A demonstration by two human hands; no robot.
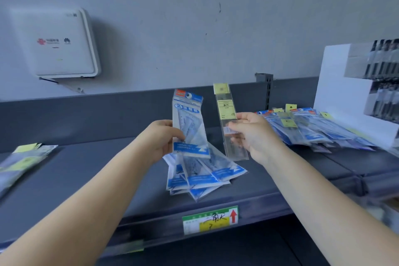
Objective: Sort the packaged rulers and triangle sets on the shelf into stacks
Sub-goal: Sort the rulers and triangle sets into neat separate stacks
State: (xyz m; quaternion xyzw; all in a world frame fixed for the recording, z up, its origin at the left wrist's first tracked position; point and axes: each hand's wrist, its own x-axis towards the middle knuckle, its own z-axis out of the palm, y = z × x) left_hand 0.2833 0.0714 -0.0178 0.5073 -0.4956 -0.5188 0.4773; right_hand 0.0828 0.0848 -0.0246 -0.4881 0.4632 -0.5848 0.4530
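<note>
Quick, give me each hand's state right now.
Left hand: grips a blue triangle set pack, held upright.
Right hand: pinches a yellow-labelled ruler pack, held upright.

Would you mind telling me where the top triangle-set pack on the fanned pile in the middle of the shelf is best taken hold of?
Probably by its blue bottom edge, coming from the front of the shelf. The triangle-set pile lies flat and fanned, with those ends pointing toward the person and sticking out past one another, so a pinch there could lift one pack. Both hands are occupied: the left hand holds a triangle-set pack, the right hand a ruler pack.
</note>
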